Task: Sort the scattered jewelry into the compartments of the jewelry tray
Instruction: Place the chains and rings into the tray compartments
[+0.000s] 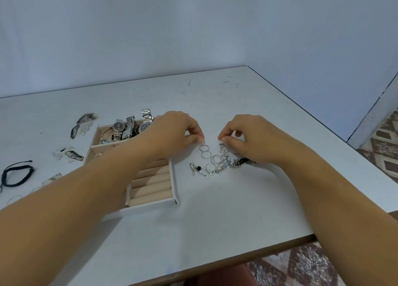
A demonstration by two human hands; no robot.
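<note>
A white jewelry tray (pixel 174 185) with beige lining lies left of centre, partly under my left forearm. Its far compartment holds several silver watches (pixel 127 128); its near part has padded ring rolls (pixel 150 186). Right of the tray a tangle of thin silver rings (pixel 206 154), chains and charms (pixel 217 170) lies on the table. My left hand (pixel 172 133) pinches at the top ring of the tangle. My right hand (pixel 247 139) pinches a small silver piece (pixel 223 149) at the tangle's right side. What lies under both hands is hidden.
A black cord bracelet (pixel 17 173) lies at the far left on the white table (pixel 237 210), near a thin ring (pixel 14 198). Dark scuff patches (pixel 74 154) mark the table's left side. Its right edge (pixel 301 111) runs close to a wall; patterned floor shows below.
</note>
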